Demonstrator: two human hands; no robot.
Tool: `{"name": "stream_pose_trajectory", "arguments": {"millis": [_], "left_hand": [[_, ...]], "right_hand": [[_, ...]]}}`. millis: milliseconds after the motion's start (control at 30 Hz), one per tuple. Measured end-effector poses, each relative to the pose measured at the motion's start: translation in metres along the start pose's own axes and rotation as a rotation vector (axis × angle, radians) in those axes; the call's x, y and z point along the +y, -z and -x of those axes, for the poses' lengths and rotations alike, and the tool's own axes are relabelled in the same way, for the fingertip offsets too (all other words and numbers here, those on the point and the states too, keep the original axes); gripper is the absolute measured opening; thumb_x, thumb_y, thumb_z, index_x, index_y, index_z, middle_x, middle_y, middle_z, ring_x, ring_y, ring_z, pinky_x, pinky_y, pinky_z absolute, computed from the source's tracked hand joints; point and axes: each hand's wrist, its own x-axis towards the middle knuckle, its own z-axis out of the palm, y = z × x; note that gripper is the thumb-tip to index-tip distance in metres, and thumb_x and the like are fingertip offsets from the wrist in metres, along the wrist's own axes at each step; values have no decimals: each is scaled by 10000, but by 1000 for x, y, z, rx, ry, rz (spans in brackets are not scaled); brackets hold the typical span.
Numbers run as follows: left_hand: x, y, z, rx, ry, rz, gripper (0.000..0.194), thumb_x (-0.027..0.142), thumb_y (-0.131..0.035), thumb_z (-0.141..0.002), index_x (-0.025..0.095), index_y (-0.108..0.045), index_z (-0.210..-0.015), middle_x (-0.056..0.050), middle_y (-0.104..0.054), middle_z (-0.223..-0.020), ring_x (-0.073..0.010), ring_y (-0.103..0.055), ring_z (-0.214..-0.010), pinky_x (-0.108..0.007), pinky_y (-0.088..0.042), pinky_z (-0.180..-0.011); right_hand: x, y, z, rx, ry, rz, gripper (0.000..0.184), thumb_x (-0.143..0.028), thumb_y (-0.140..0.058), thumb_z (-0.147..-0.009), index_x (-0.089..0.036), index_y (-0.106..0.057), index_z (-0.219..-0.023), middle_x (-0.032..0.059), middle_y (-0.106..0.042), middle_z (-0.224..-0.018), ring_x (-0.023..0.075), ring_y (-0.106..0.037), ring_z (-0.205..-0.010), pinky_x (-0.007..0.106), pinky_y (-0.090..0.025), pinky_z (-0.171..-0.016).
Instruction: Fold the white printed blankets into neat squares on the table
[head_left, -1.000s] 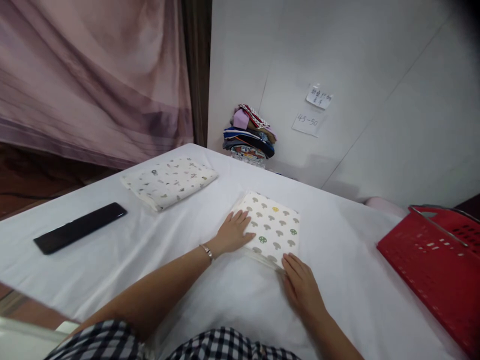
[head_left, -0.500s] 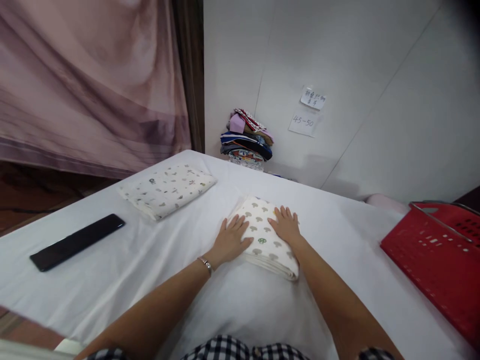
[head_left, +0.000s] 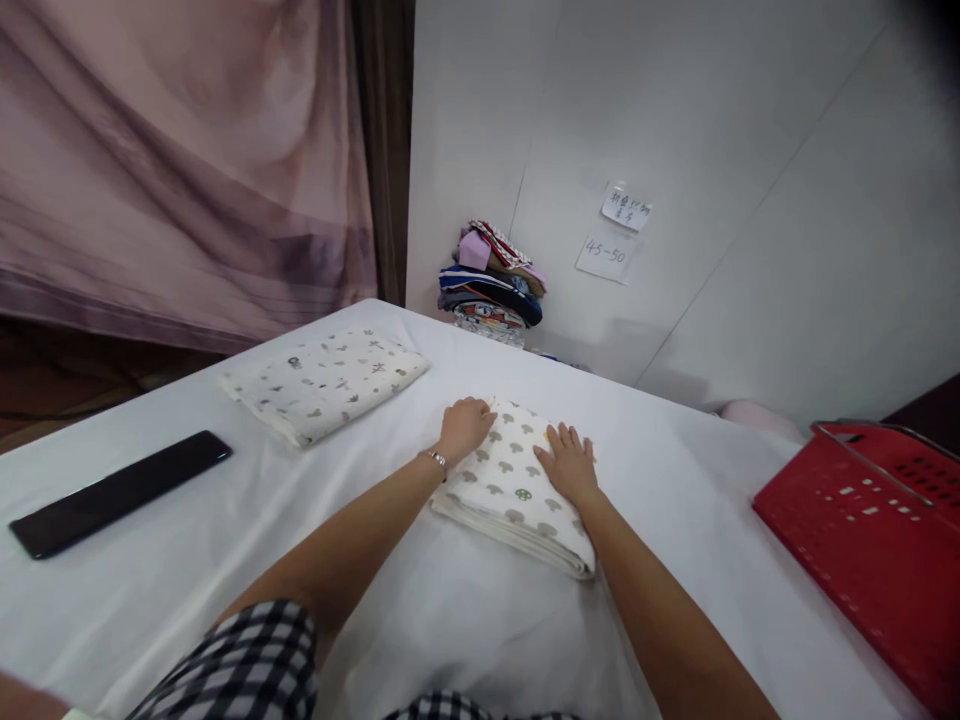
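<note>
A white cloth with grey mushroom prints (head_left: pixel 517 490), folded into a flat layered pad, lies on the table in front of me. My left hand (head_left: pixel 465 428) is at its far left corner, fingers curled together on the edge; the fingertips are partly hidden. Flat on the right part of the cloth rests my right hand (head_left: pixel 571 465), its fingers spread. To the left lies a second folded white cloth with small leaf-like prints (head_left: pixel 330 385), touched by neither hand.
A long black flat object (head_left: pixel 124 490) lies on the white-covered table (head_left: pixel 315 560) at left. The red perforated basket (head_left: pixel 855 540) stands at the right edge. Beyond the far edge is a stack of folded fabrics (head_left: pixel 491 285) by the wall, and a pink curtain (head_left: pixel 180 150) hangs at left.
My left hand has moved from lying flat on the cloth to its far left corner, fingers now curled. More of the cloth's left side shows, spread wider. My right hand stays almost in place.
</note>
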Motion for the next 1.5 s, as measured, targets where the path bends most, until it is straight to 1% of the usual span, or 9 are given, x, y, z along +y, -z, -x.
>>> {"name": "stream_pose_trajectory", "arguments": {"millis": [133, 267, 500, 700, 933, 1033, 1233, 1367, 1500], "left_hand": [[-2, -8, -28, -95, 225, 125, 310, 478, -536, -776, 194, -637, -846, -77, -663, -1012, -227, -582, -962, -292, -416, -751], [2, -15, -34, -54, 293, 137, 449, 576, -575, -708, 180, -603, -917, -110, -642, -1059, -262, -570, -997, -315, -415, -753], [-4, -30, -43, 14, 242, 105, 317, 496, -502, -798, 194, -597, -818, -87, -657, -983, -229, -581, -966, -319, -415, -785], [-14, -38, -50, -46, 315, 69, 302, 410, -438, -845, 168, -615, -879, -123, -657, -1002, -262, -592, -983, -364, -414, -815], [-13, -36, -47, -39, 301, 52, 333, 411, -397, -869, 171, -622, -918, -121, -644, -1064, -250, -571, -1030, -339, -416, -833], [-14, -37, -47, -41, 314, 59, 347, 417, -401, -867, 161, -618, -955, -134, -634, -1086, -253, -567, -1044, -338, -418, -837], [-19, -27, -51, -136, 314, 110, 370, 454, -411, -854, 166, -645, -853, -115, -676, -979, -236, -617, -926, -298, -440, -753], [-25, -13, -47, -196, 312, 127, 516, 482, -275, -898, 158, -641, -734, -114, -694, -883, -222, -634, -850, -289, -441, -733], [-25, -10, -33, -198, 298, 114, 574, 525, -224, -897, 147, -644, -794, -131, -686, -941, -236, -627, -878, -303, -443, -734]], "right_hand": [[0, 1, 0, -3, 1, 11, 623, -543, -206, -923, -191, -262, -1434, 89, -201, -1510, 261, -122, -1385, 477, -67, -1084], [0, -1, 0, 18, 4, 20, 624, -546, -213, -920, -191, -272, -1430, 86, -215, -1506, 264, -141, -1380, 481, -76, -1084], [1, -2, -1, 5, 3, 14, 632, -557, -191, -917, -202, -254, -1437, 82, -203, -1510, 258, -128, -1384, 476, -66, -1088], [-1, -1, 2, 52, 54, -10, 569, -512, -232, -930, -231, -289, -1421, 70, -207, -1510, 243, -140, -1383, 452, -81, -1089], [-2, -1, 6, 134, -49, 2, 598, -548, -255, -914, -225, -303, -1415, 111, -167, -1516, 281, -82, -1389, 493, -65, -1073], [-1, -1, 7, 119, -84, -19, 602, -553, -225, -916, -218, -323, -1406, 114, -227, -1497, 293, -122, -1378, 504, -80, -1064], [0, -2, 5, 80, -77, -23, 596, -541, -223, -919, -210, -325, -1404, 114, -274, -1477, 294, -178, -1357, 494, -89, -1056], [0, -3, 5, 84, -75, -18, 596, -535, -217, -920, -207, -315, -1408, 118, -271, -1476, 297, -173, -1355, 499, -81, -1052], [1, -3, 4, 97, -70, -34, 584, -530, -235, -918, -208, -338, -1395, 115, -294, -1464, 299, -193, -1347, 499, -94, -1051]]}}
